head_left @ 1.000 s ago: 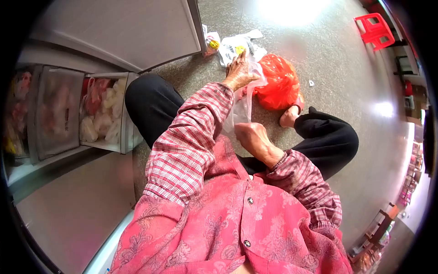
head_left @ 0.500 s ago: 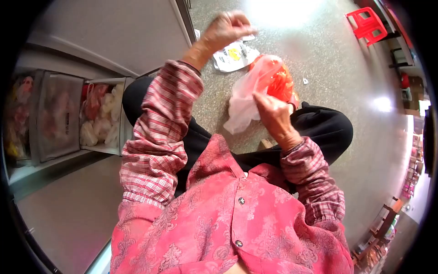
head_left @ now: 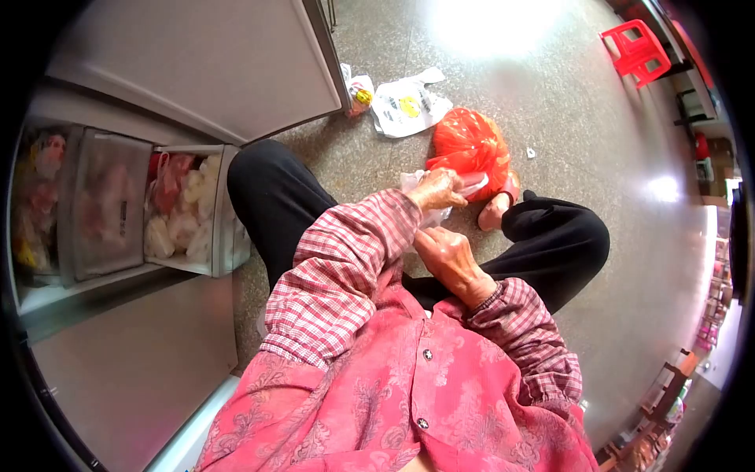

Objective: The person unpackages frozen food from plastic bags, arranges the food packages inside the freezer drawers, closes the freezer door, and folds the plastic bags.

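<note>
My left hand (head_left: 439, 190) pinches the pale plastic bag (head_left: 435, 218) beside the red bag (head_left: 465, 149) on the floor (head_left: 550, 267); my right hand's (head_left: 452, 256) fingers curl, grip unclear. Handling looks partway: the pale bag isn't yet released, the drawer (head_left: 222, 212) not yet shut.

2 hands (head_left: 438, 191) | 1 held bag (head_left: 410, 182) | 1 red bag (head_left: 469, 147) | 1 stool (head_left: 634, 50)

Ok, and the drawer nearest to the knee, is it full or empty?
Full, or nearly: red and pale bags crowd the drawer; its depth cannot be seen.
</note>
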Demonstrator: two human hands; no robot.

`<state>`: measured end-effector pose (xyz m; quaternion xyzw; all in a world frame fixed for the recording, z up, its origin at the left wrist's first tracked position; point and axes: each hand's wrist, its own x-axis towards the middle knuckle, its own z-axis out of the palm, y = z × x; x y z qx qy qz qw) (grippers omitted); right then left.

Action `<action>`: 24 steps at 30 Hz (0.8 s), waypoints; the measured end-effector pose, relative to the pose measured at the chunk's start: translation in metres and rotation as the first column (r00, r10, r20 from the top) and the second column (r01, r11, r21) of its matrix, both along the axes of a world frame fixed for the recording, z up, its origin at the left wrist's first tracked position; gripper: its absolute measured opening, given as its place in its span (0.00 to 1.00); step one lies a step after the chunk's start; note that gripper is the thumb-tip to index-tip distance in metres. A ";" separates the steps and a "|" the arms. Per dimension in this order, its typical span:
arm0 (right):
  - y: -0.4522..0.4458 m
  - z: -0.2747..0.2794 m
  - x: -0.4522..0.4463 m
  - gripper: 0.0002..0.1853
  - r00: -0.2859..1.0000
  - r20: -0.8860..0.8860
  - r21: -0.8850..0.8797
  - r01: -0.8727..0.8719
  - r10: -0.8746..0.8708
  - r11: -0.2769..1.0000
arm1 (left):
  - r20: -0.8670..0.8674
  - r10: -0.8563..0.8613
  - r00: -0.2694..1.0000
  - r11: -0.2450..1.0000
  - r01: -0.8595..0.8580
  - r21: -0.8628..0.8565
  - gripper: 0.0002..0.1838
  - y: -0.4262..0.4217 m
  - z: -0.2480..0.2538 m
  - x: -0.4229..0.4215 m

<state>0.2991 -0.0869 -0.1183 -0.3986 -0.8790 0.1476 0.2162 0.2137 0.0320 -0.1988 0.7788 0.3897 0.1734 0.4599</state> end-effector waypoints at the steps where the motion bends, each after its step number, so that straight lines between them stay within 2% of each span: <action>1: 0.000 0.003 0.001 0.09 0.999 -0.032 0.004 0.001 -0.001 1.000 | -0.093 0.040 0.995 0.995 -0.048 -0.090 0.22 -0.003 -0.005 0.002; 2: 0.001 0.001 0.006 0.10 0.996 -0.038 0.046 0.079 -0.077 0.996 | 0.058 0.132 0.990 0.965 -0.115 -0.235 0.19 -0.003 -0.011 0.000; 3: 0.007 -0.005 0.019 0.11 0.995 -0.011 0.009 0.096 -0.096 0.995 | 0.074 0.197 0.978 0.949 -0.171 -0.266 0.18 0.007 -0.005 -0.003; 5: 0.022 0.013 0.033 0.12 0.952 -0.106 0.029 0.291 -0.287 0.956 | 0.238 0.331 0.913 0.938 -0.292 -0.186 0.18 0.032 -0.002 -0.017; 7: 0.036 0.039 0.043 0.10 0.915 -0.232 0.196 0.377 -0.330 0.905 | 0.203 0.211 0.956 0.974 -0.188 -0.130 0.15 0.036 0.072 -0.039; 9: 0.041 0.082 0.048 0.15 0.868 -0.322 0.123 0.434 -0.378 0.892 | 0.300 0.045 0.953 0.998 -0.029 -0.057 0.13 0.032 0.125 -0.046; 10: 0.045 0.101 0.048 0.18 0.841 -0.354 0.065 0.459 -0.409 0.886 | 0.300 0.044 0.953 0.998 -0.029 -0.055 0.13 0.033 0.148 -0.047; 11: 0.049 0.118 0.047 0.21 0.812 -0.383 0.006 0.479 -0.441 0.878 | 0.336 -0.088 0.938 0.995 0.066 0.075 0.12 0.035 0.168 -0.048; 12: 0.053 0.134 0.045 0.22 0.823 -0.348 0.012 0.482 -0.448 0.876 | 0.356 -0.220 0.908 0.967 0.153 0.205 0.12 0.036 0.185 -0.050; 15: 0.074 0.157 0.045 0.26 0.876 -0.320 0.136 0.419 -0.360 0.898 | 0.383 -0.380 0.842 0.923 0.321 0.211 0.11 0.044 0.226 -0.056; 16: 0.080 0.164 0.043 0.26 0.902 -0.296 0.166 0.371 -0.313 0.914 | 0.296 -0.458 0.838 0.853 0.321 0.411 0.11 0.047 0.239 -0.059; 18: 0.092 0.176 0.038 0.25 0.947 -0.267 0.264 0.250 -0.179 0.931 | 0.151 -0.513 0.845 0.718 0.326 0.615 0.06 0.052 0.255 -0.062; 19: 0.097 0.176 0.037 0.25 0.948 -0.267 0.266 0.245 -0.173 0.932 | 0.078 -0.520 0.851 0.633 0.321 0.705 0.06 0.056 0.260 -0.064; 20: 0.103 0.177 0.036 0.24 0.943 -0.285 0.232 0.241 -0.171 0.943 | 0.043 -0.517 0.855 0.572 0.307 0.760 0.07 0.059 0.263 -0.065; 21: 0.108 0.177 0.035 0.22 0.938 -0.302 0.195 0.236 -0.170 0.952 | 0.116 -0.559 0.821 0.429 0.166 0.888 0.08 0.072 0.256 -0.062; 22: 0.110 0.180 0.031 0.18 0.920 -0.339 0.100 0.246 -0.199 0.964 | 0.136 -0.229 0.964 0.792 0.104 0.602 0.09 0.052 0.270 -0.068; 23: 0.115 0.180 0.029 0.18 0.920 -0.338 0.100 0.245 -0.198 0.964 | 0.136 -0.229 0.964 0.792 0.103 0.602 0.09 0.043 0.286 -0.072; 24: 0.121 0.180 0.027 0.17 0.910 -0.357 -0.010 0.222 -0.211 0.975 | 0.057 -0.139 0.989 0.844 0.088 0.529 0.07 0.036 0.302 -0.075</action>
